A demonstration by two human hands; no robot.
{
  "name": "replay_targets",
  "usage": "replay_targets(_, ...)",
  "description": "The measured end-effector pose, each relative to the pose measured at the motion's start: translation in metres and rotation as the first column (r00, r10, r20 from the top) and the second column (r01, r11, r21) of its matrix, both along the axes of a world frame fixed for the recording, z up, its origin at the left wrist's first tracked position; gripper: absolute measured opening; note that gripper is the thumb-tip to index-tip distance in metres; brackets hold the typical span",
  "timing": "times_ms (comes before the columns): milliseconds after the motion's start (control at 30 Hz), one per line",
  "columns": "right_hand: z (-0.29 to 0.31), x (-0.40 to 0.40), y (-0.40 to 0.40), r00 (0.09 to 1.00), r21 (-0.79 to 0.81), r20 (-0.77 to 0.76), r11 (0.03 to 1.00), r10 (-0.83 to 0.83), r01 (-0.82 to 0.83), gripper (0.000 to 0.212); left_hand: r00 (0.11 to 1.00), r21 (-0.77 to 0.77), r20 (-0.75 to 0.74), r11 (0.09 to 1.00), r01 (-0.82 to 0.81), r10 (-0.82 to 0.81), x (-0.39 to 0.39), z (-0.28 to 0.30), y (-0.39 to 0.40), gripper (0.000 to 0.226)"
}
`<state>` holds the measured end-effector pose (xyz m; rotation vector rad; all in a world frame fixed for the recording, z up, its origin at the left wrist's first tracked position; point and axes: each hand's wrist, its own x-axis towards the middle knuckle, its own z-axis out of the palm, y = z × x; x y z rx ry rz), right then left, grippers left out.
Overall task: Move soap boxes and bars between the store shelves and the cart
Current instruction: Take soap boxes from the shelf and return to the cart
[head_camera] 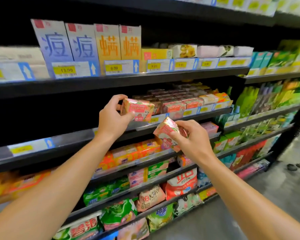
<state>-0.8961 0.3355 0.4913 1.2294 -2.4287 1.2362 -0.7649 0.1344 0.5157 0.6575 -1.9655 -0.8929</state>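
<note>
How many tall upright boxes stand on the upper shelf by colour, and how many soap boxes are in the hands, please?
Blue-lettered tall boxes: 2
Orange-lettered tall boxes: 2
Pink soap box in the left hand: 1
Pink soap box in the right hand: 1
Total: 6

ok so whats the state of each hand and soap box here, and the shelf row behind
left hand: grips a pink soap box, level
right hand: pinches a second pink box, tilted
matching boxes on the shelf: lined up, closed
</note>
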Motion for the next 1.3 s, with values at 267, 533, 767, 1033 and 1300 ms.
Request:
replay_targets(267,-0.017,-0.05,-0.03,0.994,0.031,0.024,0.993,0.111,-0.112,0.038,0.993,-0.016,0.099,0.998,-0.065,0.066,-0.052,-0.002,-0.029,0.05)
replay_targets(533,-0.029,-0.099,-0.046,0.965,0.054,0.065,0.965,0.253,-0.257,0.04,0.952,-0.083,0.254,0.985,-0.154,0.17,-0.092,-0.002,-0.027,0.049)
replay_targets(767,-0.032,-0.124,-0.055,0.928,0.036,0.096,0.931,0.359,-0.364,0.044,0.912,-0.106,0.331,0.97,-0.219,0.243,-0.113,-0.011,-0.018,0.054)
replay_targets(1033,-0.042,-0.144,-0.052,0.89,0.014,0.121,0.895,0.44,-0.445,0.041,0.795,-0.172,0.431,0.904,-0.391,0.426,-0.113,-0.022,-0.029,0.051)
replay_targets(1300,-0.045,-0.153,-0.055,0.861,-0.013,0.167,0.875,0.48,-0.485,0.042,0.781,-0.29,0.418,0.883,-0.37,0.465,-0.134,-0.024,-0.02,0.034)
